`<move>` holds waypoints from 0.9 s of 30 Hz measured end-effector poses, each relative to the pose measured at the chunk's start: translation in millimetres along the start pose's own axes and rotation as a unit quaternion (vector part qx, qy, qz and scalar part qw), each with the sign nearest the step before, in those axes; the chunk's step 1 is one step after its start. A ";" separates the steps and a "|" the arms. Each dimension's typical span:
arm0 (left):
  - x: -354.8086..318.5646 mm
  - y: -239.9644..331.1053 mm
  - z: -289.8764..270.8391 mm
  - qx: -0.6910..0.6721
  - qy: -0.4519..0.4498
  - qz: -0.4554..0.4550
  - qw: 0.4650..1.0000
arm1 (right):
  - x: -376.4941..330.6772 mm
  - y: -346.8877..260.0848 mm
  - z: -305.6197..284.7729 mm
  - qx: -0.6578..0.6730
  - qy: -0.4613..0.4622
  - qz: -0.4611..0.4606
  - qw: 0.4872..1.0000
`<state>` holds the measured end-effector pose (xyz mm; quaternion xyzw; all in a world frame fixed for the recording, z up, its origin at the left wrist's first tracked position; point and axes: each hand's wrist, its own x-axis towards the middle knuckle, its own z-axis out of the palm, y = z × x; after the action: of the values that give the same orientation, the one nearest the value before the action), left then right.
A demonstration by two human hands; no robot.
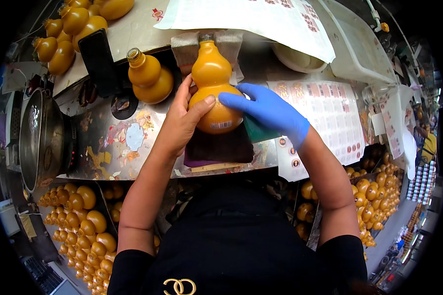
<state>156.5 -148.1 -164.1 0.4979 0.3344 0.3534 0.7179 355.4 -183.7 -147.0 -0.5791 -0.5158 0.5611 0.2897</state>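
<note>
A yellow-orange gourd-shaped bottle (pixel 212 69) with an open glass neck lies tilted across a dark folded cloth (pixel 219 146). Its lower bulb carries a small barcode label (pixel 221 125). My bare left hand (pixel 184 118) closes round the left side of that bulb, thumb on its front. In a blue glove, my right hand (pixel 273 110) grips the right side, its thumb pressed to the bottle and its forefinger near the waist. Something flat and green (pixel 257 130) shows beneath the gloved palm; whether the hand holds it, I cannot tell.
Another gourd-shaped bottle (pixel 150 81) stands left, beside a phone on a stand (pixel 98 59). Label sheets (pixel 325 118) lie right; a metal pan (pixel 42 140) sits far left. A white basin (pixel 300 56) and a plastic tub (pixel 359 44) stand behind. Many bottles (pixel 83 221) fill the space below.
</note>
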 end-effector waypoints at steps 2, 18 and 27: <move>0.0 0.3 0.4 -0.020 -0.001 -0.012 1.000 | 0.9 5.5 0.4 0.029 -0.001 -0.004 1.000; -5.6 -14.1 -16.0 -0.038 0.006 0.017 0.999 | -5.1 20.2 10.9 0.205 0.031 0.044 0.977; -16.0 -12.5 -13.0 0.052 -0.060 0.030 0.996 | -50.4 20.5 56.1 0.228 0.281 -0.167 0.917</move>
<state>139.5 -158.5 -177.6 0.5645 0.2932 0.3268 0.6990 315.9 -250.0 -159.5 -0.5363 -0.3602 0.4209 0.6367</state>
